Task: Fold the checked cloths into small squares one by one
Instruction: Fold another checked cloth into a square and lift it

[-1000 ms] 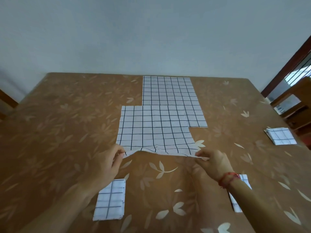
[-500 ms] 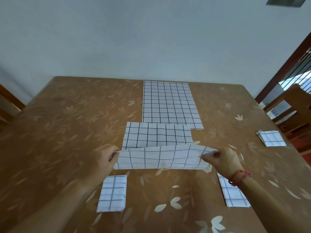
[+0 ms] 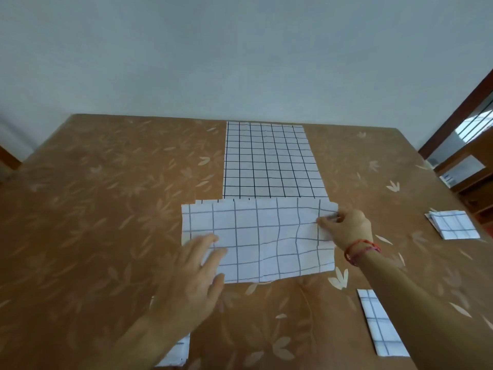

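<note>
Near, 7 o'clock: my left hand [image 3: 192,276] lies flat, fingers straight, on the folded cloth [image 3: 266,241]; half a second ago it pinched a corner. At 3 o'clock my right hand [image 3: 344,228] pinches the cloth's right edge. The cloth is mid-table [image 3: 106,209], now doubled over, long axis 9-to-3. At 12 o'clock the unfolded cloth [image 3: 269,161] lies just beyond, long axis 6-to-12.

One view only: head-worn wide-angle camera, above the near side of the table [image 3: 93,222], facing forward and down. The half-folded checked cloth [image 3: 266,244] sits just below frame centre. The left hand [image 3: 197,279] and right hand [image 3: 344,228] are close, forearms entering from the bottom edge. The wall [image 3: 240,54] fills the upper third.
</note>
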Tool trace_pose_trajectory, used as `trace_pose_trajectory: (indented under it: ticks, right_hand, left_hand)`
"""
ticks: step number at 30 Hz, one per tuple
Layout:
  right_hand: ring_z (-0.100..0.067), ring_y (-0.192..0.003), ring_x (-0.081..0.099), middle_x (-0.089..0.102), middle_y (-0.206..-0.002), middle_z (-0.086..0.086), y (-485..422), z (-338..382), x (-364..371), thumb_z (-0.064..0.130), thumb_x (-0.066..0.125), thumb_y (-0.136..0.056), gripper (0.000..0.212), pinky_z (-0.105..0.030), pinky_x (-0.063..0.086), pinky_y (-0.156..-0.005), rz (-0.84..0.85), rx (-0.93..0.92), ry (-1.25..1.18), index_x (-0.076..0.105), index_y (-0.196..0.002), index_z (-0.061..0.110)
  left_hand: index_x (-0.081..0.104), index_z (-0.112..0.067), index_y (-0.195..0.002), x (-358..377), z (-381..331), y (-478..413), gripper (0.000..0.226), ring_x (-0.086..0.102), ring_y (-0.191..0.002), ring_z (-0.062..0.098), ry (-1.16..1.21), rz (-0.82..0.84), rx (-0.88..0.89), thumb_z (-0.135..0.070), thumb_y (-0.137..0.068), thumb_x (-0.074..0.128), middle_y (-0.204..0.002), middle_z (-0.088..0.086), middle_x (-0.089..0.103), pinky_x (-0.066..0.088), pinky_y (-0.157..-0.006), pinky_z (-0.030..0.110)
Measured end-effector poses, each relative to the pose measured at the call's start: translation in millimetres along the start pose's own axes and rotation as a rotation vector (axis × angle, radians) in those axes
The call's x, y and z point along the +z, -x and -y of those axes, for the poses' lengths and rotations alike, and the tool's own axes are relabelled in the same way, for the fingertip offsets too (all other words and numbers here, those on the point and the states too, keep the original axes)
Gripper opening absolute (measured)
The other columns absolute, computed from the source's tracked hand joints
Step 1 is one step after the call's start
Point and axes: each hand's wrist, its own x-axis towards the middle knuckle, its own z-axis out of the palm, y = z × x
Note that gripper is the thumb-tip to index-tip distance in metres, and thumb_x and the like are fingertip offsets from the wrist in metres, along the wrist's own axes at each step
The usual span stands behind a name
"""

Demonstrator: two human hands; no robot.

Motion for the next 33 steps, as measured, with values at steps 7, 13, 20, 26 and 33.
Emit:
trace_pose_trajectory:
  ticks: [7, 13, 20, 26, 33]
  right_hand:
    - [-0.01, -0.065, 0.06, 0.062, -0.064, 0.005, -31.3, 1.3, 25.7, 0.024, 0.072, -0.083, 0.018, -0.023, 0.046, -0.062, 0.023, 0.043, -0.017, 0.063, -0.074, 0.011]
    - [-0.005, -0.066, 0.056, 0.063, -0.075, 0.004, -36.4, -2.9, 38.6, 0.022, 0.066, -0.087, 0.024, -0.014, 0.037, -0.051, 0.015, 0.03, 0.005, 0.067, -0.109, 0.012]
    - [-0.032, -0.106, 0.055, 0.053, -0.119, -0.012, -23.0, -14.9, 47.2, 0.03, 0.065, -0.084, 0.047, -0.043, 0.049, -0.087, -0.03, -0.167, 0.253, 0.055, -0.128, 0.018]
    - [-0.03, -0.119, 0.052, 0.054, -0.132, -0.012, 42.7, -27.7, 78.8, 0.032, 0.061, -0.084, 0.048, -0.044, 0.05, -0.093, 0.092, -0.556, 0.468, 0.056, -0.129, 0.016]
    - [-0.026, -0.133, 0.046, 0.048, -0.144, -0.012, 107.8, -41.9, 121.7, 0.03, 0.036, -0.09, 0.053, -0.041, 0.043, -0.105, 0.329, -0.806, 0.579, 0.055, -0.134, 0.007]
  left_hand:
    - [0.066, -0.028, -0.11, 65.5, -32.0, 17.0, 0.043, 0.059, -0.11, 0.012, -0.059, 0.337, 0.124, -0.045, -0.074, 0.048, -0.125, -0.005, 0.059, 0.054, -0.079, 0.027]
    - [0.07, -0.021, -0.112, 106.4, -26.9, 22.0, 0.053, 0.061, -0.115, 0.02, -0.117, 0.429, 0.082, -0.046, -0.074, 0.042, -0.131, 0.003, 0.06, 0.056, -0.084, 0.035]
    - [0.056, -0.019, -0.129, 110.2, -15.9, 15.1, 0.058, 0.046, -0.134, 0.022, -0.127, 0.421, 0.045, -0.046, -0.079, 0.043, -0.146, 0.005, 0.048, 0.04, -0.103, 0.04]
    - [0.061, -0.013, -0.127, 110.4, -13.4, 9.1, 0.057, 0.041, -0.137, 0.023, -0.156, 0.422, -0.002, -0.04, -0.083, 0.041, -0.148, 0.008, 0.045, 0.025, -0.105, 0.04]
    - [0.06, -0.009, -0.13, 110.2, -18.1, 15.0, 0.055, 0.05, -0.13, 0.019, -0.169, 0.44, -0.004, -0.035, -0.086, 0.042, -0.139, 0.006, 0.055, 0.015, -0.11, 0.033]
